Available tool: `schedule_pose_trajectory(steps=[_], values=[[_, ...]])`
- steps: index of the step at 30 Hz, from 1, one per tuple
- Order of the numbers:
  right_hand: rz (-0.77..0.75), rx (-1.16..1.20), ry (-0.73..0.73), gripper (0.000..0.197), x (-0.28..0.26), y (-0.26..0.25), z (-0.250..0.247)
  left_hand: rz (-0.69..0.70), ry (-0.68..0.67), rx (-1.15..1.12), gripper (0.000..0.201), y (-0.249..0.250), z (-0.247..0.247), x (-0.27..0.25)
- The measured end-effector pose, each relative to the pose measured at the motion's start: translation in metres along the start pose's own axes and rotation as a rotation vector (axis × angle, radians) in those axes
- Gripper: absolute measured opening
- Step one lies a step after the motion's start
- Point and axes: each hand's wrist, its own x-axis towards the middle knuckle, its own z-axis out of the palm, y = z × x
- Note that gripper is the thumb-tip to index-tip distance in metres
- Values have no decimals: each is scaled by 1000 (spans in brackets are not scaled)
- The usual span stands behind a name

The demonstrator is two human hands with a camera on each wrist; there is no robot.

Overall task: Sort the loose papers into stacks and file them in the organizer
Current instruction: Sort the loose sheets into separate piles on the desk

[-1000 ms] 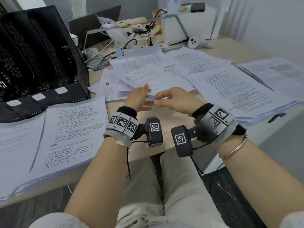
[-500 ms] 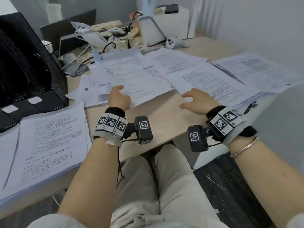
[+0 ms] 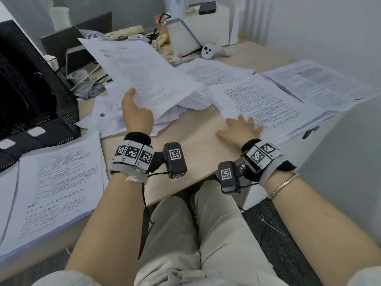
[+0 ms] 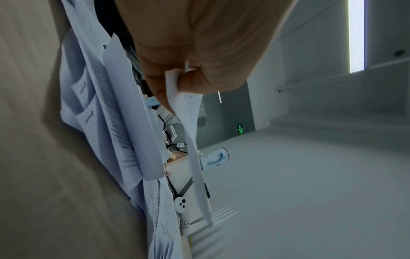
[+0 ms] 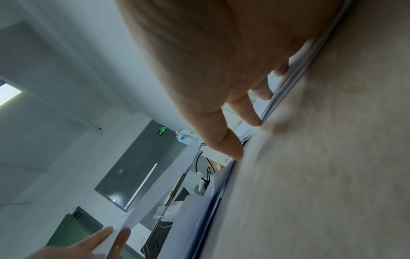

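Left hand (image 3: 137,112) pinching a printed sheet (image 3: 142,73) by its near corner, thumb on top and fingers beneath, the page lifted off the desk (image 3: 185,153) and tilted up and away over the loose pile (image 3: 115,118). From the left wrist view, the same corner caught between thumb and fingers (image 4: 159,91), the sheet (image 4: 193,140) seen almost edge-on. Right hand (image 3: 240,129) gripping nothing, laid flat with fingers spread and straight, palm down on the near corner of a thick stack (image 3: 266,106) at the desk's right; from the right wrist view, fingertips (image 5: 255,121) touching the stack's edge (image 5: 286,91) where it meets the wood.

Beneath and behind the raised sheet, a jumble of overlapping pages reaching towards the back of the desk. Further right, another stack (image 3: 317,81), just beside the one under the right hand and partly overlapping it. Near left, a tidy stack (image 3: 59,182) overhanging the desk's front edge. Behind it, at far left, the black mesh organizer (image 3: 35,96), with white labels on its front; contents of its slots too dark to tell. Between organizer and loose pile, a crumpled grey cloth (image 3: 88,89) and cables. Along the back: a white box (image 3: 208,23) with a dark device on top, a small round white gadget (image 3: 208,51), a dark monitor (image 3: 76,40). A black pen or clip (image 3: 310,132) at the right desk edge, below the thick stack.
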Motion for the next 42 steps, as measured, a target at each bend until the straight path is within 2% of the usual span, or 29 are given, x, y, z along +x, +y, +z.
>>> schedule_pose_trajectory(steps=[5,8,11,14,16,19,26,32,34,42], values=[[-4,169,31,60,5,2,-2,-2,15,-15,66,0,-1,1],[-41,287,144,54,6,-2,-5,28,-6,8,65,0,3,-3],[-156,503,263,51,2,-15,-13,63,-12,25,62,0,5,-10],[-224,751,237,54,-3,-27,-20,91,-23,28,62,1,4,-16],[-222,833,192,57,-4,-34,-21,91,-43,23,61,0,3,-21],[-212,826,170,61,-3,-41,-17,95,-52,16,59,-1,-2,-27],[-205,765,113,62,-2,-66,0,177,-41,166,53,-2,-34,-28],[-333,704,159,53,-6,-105,13,217,-67,277,49,-9,-74,-28],[-338,724,168,52,-9,-115,14,194,-89,286,51,-11,-81,-29],[-435,759,126,55,-33,-181,36,37,23,302,56,-29,-157,-26]])
